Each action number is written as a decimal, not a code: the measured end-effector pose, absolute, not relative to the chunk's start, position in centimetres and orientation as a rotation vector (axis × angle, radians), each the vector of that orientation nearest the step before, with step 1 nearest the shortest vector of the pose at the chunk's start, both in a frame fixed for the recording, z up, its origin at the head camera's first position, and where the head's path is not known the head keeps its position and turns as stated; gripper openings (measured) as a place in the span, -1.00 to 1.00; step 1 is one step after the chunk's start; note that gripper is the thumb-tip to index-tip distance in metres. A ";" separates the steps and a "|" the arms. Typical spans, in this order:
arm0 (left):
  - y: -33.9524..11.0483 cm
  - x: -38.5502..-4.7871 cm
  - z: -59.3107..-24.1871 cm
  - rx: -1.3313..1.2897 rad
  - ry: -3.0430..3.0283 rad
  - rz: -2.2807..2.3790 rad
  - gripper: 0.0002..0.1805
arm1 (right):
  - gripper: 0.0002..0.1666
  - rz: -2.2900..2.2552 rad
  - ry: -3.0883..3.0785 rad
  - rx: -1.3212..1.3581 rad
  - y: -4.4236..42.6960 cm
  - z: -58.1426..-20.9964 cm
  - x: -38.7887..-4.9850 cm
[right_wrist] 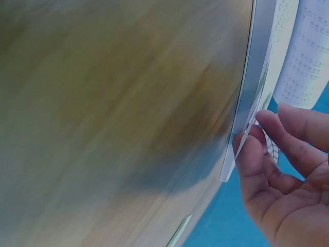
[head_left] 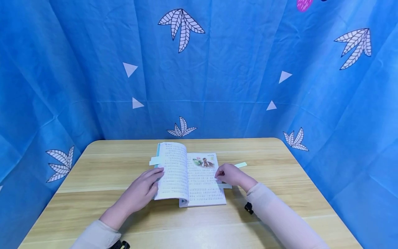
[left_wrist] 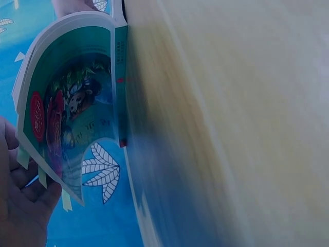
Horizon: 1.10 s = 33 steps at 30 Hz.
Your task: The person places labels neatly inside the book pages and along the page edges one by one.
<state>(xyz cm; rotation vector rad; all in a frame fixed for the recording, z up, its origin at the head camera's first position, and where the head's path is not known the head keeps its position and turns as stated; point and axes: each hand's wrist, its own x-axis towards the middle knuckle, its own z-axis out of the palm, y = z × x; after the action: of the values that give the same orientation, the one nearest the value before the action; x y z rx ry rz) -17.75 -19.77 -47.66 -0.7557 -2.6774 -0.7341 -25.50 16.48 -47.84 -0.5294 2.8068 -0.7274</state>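
A book (head_left: 205,195) with printed text lies open on the table, its right page showing a bee picture (head_left: 205,162). My left hand (head_left: 141,190) grips the outer edge of the raised left-hand pages (head_left: 174,173). Beneath them, the left wrist view shows the curved green illustrated cover (left_wrist: 77,103), with several pale paper tabs (left_wrist: 42,176) sticking out by the fingers. Over the right page's outer edge, my right hand (head_left: 231,174) pinches a thin pale paper strip (right_wrist: 243,141) with its fingertips. The strip (head_left: 225,186) juts out past the page edge.
Another pale green strip (head_left: 240,165) lies on the wooden table (head_left: 109,166) just beyond my right hand. A wider pale tab (head_left: 156,160) sticks out from the left pages. Blue patterned cloth (head_left: 217,69) hangs behind the table and along its sides.
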 end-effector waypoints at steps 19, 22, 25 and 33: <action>-18.8 -17.9 -47.2 -0.778 -2.685 -0.681 -0.54 | -0.90 -0.786 2.769 -0.580 16.7 -48.0 -25.5; -18.7 -17.9 -47.0 -0.805 -2.683 -0.642 -0.48 | -0.90 -0.791 2.780 -0.585 16.7 -48.1 -25.6; -18.6 -17.9 -46.9 -0.823 -2.689 -0.610 -0.40 | -0.90 -0.786 2.795 -0.592 16.7 -48.2 -25.7; -18.6 -18.2 -47.2 -0.847 -2.690 -0.588 -0.38 | -0.90 -0.792 2.794 -0.604 16.7 -48.1 -25.7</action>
<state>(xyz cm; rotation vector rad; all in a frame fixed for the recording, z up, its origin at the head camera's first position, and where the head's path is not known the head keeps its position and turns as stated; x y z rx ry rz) -18.23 -18.59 -47.17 -0.8467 -2.6902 -0.5884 -25.68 16.67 -48.14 -0.6041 2.7943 -0.7917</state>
